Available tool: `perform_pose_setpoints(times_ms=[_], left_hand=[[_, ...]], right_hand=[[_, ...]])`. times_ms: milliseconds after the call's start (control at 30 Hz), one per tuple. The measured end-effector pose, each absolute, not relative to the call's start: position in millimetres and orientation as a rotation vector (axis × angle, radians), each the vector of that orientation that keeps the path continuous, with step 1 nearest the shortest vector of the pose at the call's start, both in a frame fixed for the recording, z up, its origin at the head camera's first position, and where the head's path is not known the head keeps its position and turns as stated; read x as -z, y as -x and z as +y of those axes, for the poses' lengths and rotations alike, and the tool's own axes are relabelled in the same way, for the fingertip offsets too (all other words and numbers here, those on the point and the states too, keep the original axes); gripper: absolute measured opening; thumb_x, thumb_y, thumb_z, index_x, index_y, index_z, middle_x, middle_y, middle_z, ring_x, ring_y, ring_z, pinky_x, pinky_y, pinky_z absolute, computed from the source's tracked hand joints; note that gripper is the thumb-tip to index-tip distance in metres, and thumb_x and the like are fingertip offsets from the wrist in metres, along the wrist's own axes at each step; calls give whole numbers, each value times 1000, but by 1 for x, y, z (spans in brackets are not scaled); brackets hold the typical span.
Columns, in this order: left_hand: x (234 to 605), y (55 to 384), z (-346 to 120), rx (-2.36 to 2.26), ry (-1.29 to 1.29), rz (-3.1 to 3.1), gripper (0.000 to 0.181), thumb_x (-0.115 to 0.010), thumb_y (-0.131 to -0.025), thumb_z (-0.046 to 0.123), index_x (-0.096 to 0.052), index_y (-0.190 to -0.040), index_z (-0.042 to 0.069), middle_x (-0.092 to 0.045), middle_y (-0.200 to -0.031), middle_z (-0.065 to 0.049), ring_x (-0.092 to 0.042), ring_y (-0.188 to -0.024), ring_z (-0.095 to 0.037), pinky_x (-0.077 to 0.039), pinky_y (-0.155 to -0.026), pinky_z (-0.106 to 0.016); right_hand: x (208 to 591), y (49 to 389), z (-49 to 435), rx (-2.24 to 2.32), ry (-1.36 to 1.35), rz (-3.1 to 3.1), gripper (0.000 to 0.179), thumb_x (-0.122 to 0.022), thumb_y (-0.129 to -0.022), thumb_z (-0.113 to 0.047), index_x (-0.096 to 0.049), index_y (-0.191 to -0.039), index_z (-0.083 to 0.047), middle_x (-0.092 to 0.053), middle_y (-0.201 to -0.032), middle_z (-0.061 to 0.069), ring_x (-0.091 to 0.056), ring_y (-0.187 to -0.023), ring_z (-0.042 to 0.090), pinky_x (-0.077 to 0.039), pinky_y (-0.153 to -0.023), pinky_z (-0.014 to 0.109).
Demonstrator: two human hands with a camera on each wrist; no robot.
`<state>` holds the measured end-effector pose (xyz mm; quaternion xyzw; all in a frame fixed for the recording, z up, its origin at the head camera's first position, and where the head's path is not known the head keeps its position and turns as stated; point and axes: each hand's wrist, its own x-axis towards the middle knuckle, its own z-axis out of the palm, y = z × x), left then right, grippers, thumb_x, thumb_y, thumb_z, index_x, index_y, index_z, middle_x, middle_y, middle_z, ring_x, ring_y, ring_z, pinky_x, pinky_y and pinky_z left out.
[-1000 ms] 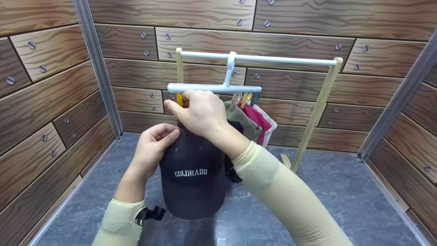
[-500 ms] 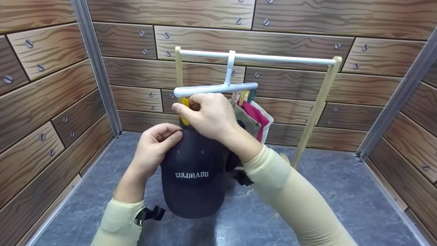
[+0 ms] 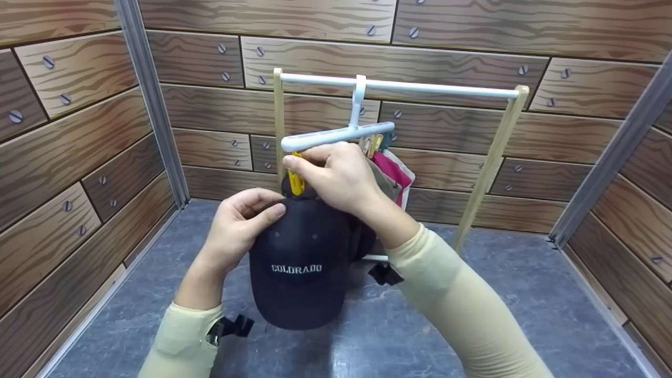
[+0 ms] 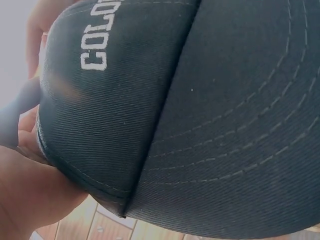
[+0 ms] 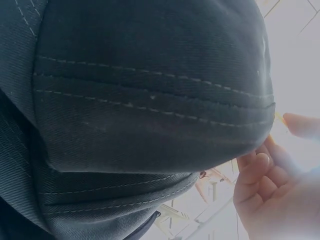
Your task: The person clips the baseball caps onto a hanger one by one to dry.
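Note:
A dark baseball cap (image 3: 299, 247) lettered COLORADO hangs brim down in the head view. My left hand (image 3: 241, 226) pinches its upper left edge between thumb and fingers. Just above, my right hand (image 3: 341, 176) pinches a yellow clothespin (image 3: 296, 181) below the near end of a pale blue hanger (image 3: 320, 140). The clothespin's lower end meets the cap's top; whether it bites the fabric cannot be told. In the left wrist view the cap (image 4: 115, 115) hides most of the left hand (image 4: 40, 190). Curled fingers of the right hand (image 5: 275, 200) show beside the cap in the right wrist view.
The hanger hooks over a white rail (image 3: 436, 89) on wooden posts (image 3: 488, 163). More clothespins (image 3: 375, 143) hold a magenta and white item (image 3: 394, 173) and an olive one behind the right hand. Wood-patterned walls enclose the grey floor (image 3: 409, 325).
The hanger has turned, its near end swinging right and slightly down. My right hand has moved right with it, and more of the yellow clothespin shows. The left hand has shifted slightly right.

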<state>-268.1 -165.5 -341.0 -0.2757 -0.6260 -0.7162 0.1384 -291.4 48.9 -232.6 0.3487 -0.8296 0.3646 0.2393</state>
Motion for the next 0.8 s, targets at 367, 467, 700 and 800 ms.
perform_pose_setpoints(times_ms=[367, 467, 700, 800], left_hand=[[340, 265, -164, 2020, 846, -1772, 16, -75, -101, -7, -74, -116, -14, -81, -99, -13, -76, -82, -16, -62, -72, -28], [340, 264, -163, 1998, 841, -1770, 15, -75, -102, -7, -74, -116, -13, -81, -99, -15, -76, -82, -17, -63, -71, -29], [338, 264, -160, 1987, 816, -1764, 14, -75, -102, -7, -75, -116, -11, -81, -100, -16, -75, -82, -18, -63, -71, -30], [337, 264, -158, 1977, 820, -1754, 15, -75, -102, -7, -75, -116, -12, -81, -100, -15, -76, -83, -18, -63, -72, -30]], right_hand=[[233, 293, 56, -1267, -981, -2223, 39, -77, -102, -27, -77, -66, -13, -58, -56, -9, -50, -59, 7, -34, -55, 24], [234, 293, 57, -1290, -968, -2208, 38, -77, -102, -26, -78, -66, -13, -64, -58, -2, -54, -60, 7, -35, -54, 23], [235, 294, 61, -1304, -939, -2213, 38, -77, -102, -26, -79, -66, -11, -67, -60, 1, -57, -60, 8, -38, -55, 24], [235, 295, 63, -1312, -923, -2215, 37, -78, -102, -26, -80, -67, -12, -67, -60, -1, -58, -61, 8, -41, -57, 24]])
